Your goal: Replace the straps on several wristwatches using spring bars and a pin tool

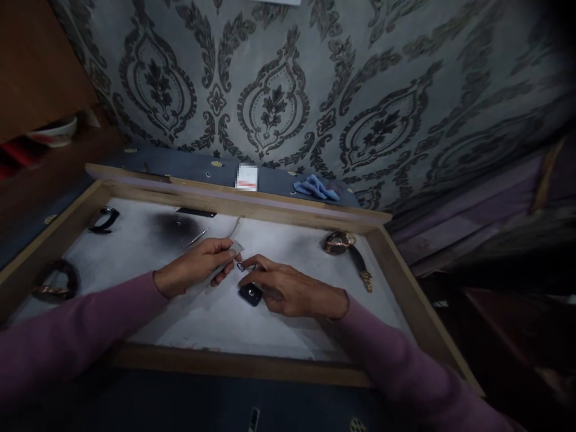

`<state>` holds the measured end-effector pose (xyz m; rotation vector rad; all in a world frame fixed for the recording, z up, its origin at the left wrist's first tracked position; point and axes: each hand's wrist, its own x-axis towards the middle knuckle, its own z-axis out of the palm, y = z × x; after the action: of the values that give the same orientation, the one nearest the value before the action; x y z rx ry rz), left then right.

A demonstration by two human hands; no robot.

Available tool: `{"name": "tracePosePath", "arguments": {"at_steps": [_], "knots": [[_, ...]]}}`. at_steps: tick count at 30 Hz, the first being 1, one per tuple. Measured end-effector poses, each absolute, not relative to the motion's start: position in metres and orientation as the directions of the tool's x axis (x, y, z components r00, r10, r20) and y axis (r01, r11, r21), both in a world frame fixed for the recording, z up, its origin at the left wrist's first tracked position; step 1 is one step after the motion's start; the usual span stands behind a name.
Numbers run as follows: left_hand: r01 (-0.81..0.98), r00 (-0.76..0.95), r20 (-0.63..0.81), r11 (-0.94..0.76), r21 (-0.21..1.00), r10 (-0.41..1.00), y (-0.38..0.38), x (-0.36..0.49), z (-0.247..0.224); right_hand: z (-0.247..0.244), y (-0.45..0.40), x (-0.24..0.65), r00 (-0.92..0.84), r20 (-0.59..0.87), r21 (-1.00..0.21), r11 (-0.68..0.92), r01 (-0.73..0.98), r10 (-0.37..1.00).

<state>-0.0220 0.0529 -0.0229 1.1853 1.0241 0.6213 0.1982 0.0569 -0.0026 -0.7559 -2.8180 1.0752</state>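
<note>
My left hand [200, 264] is closed round a flat grey piece [234, 248], whose thin pale end sticks out past thumb and forefinger. What the rest of it looks like is hidden. My right hand [294, 288] hovers close by, thumb and forefinger bent and apart. A small dark loop [240, 267] shows by its forefinger tip; whether they touch I cannot tell. Just under the thumb lies a small black squarish case [251, 294] with a shiny round spot. Behind my left hand rests a thin metal tool [198, 237].
A shallow wooden tray [252, 360] with a white floor surrounds the work. Watches stand inside: a black one [104, 221], a dark one [56, 282] and a gold-toned one [338, 242] with its strap [360, 267]. Beyond the rim are a blue cloth [316, 188] and white packet [247, 177].
</note>
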Motion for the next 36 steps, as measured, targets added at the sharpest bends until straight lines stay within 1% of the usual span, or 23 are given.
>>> {"name": "tracePosePath", "arguments": {"at_steps": [5, 9, 13, 16, 20, 23, 26, 30, 36], "knots": [[0.231, 0.453, -0.368, 0.291, 0.928, 0.812, 0.046, -0.018, -0.025, -0.007, 0.055, 0.201, -0.868, -0.123, -0.62, 0.645, 0.446, 0.482], [0.275, 0.476, -0.375, 0.27, 0.923, 0.796, 0.045, -0.018, -0.024, -0.011, 0.054, 0.201, -0.867, -0.097, -0.591, 0.672, 0.446, 0.489], [0.269, 0.482, -0.382, 0.281, 0.921, 0.789, 0.045, -0.018, -0.022, -0.012, 0.054, 0.199, -0.883, -0.08, -0.569, 0.705, 0.422, 0.463], [0.254, 0.476, -0.39, 0.302, 0.919, 0.788, 0.045, -0.018, -0.022, -0.014, 0.052, 0.198, -0.874, -0.073, -0.587, 0.688, 0.426, 0.48], [0.225, 0.466, -0.399, 0.331, 0.917, 0.79, 0.045, -0.017, -0.022, -0.021, 0.05, 0.198, -0.869, -0.013, -0.617, 0.68, 0.396, 0.495], [0.208, 0.472, -0.383, 0.322, 0.924, 0.794, 0.048, -0.015, -0.016, -0.024, 0.048, 0.198, -0.869, 0.031, -0.597, 0.707, 0.38, 0.493], [0.204, 0.481, -0.365, 0.303, 0.931, 0.797, 0.052, -0.01, -0.007, -0.024, 0.048, 0.197, -0.866, 0.013, -0.575, 0.713, 0.402, 0.499], [0.2, 0.476, -0.344, 0.281, 0.938, 0.809, 0.055, -0.005, 0.003, -0.023, 0.049, 0.196, -0.828, -0.032, -0.56, 0.677, 0.479, 0.56], [0.173, 0.437, -0.373, 0.331, 0.928, 0.818, 0.049, -0.011, 0.004, -0.021, 0.047, 0.194, -0.798, -0.07, -0.601, 0.613, 0.513, 0.599]]}}
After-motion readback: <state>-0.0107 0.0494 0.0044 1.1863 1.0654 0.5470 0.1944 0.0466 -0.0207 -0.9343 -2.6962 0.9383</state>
